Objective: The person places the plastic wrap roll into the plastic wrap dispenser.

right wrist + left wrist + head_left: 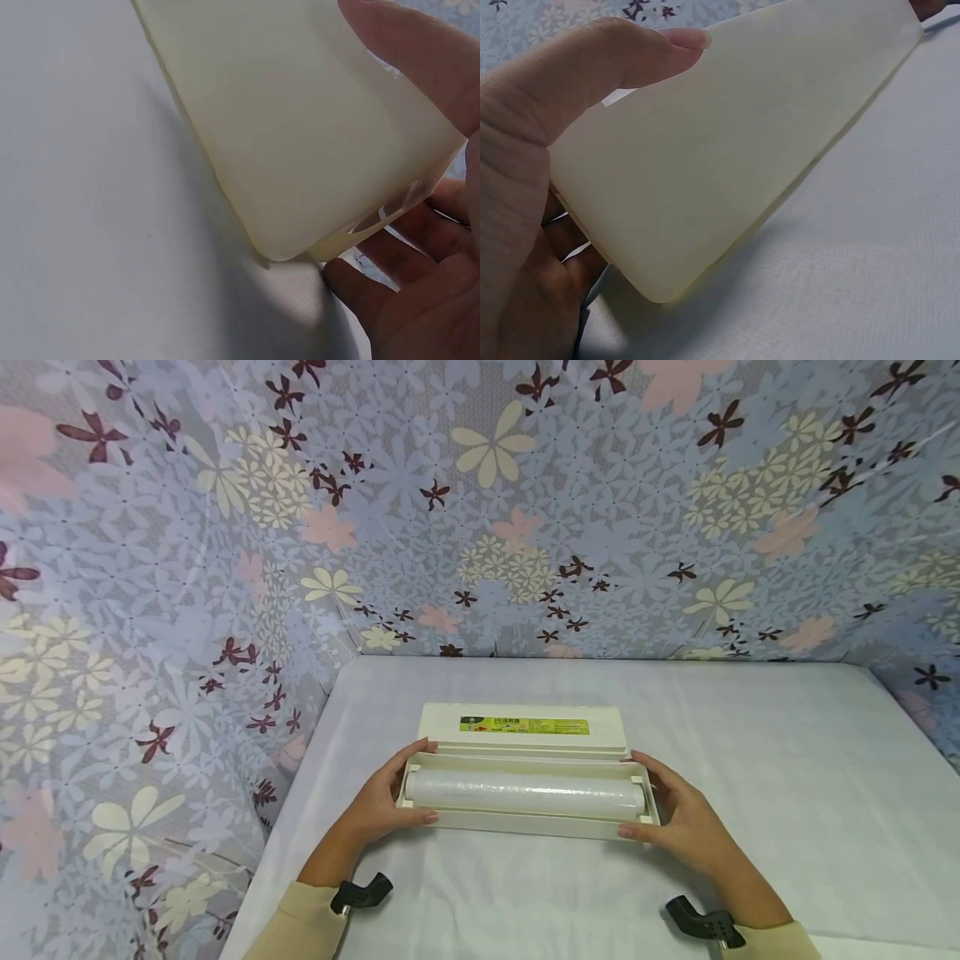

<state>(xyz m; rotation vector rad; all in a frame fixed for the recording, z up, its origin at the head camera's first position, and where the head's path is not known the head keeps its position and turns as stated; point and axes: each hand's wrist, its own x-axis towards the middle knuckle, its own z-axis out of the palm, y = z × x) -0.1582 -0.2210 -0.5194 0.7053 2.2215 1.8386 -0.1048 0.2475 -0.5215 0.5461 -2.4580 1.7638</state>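
Observation:
A long white plastic box point(517, 824) lies crosswise before me in the head view, its inside facing up. Inside it sits a roll of cling film point(525, 792), glossy and whitish. My left hand point(378, 802) grips the box's left end, thumb on the near wall and fingers round the far side. On the right end my right hand point(678, 818) holds it the same way. Just behind the box is a white lid point(540, 742) with a green and yellow label point(525, 726). Both wrist views show the box's smooth near wall point(705, 165), with its shadow on the cloth below.
A white cloth point(787, 760) covers the table. Floral fabric point(495, 527) hangs behind the table and along its left and right sides. Black wrist mounts point(363, 892) sit at both beige sleeves point(303, 922).

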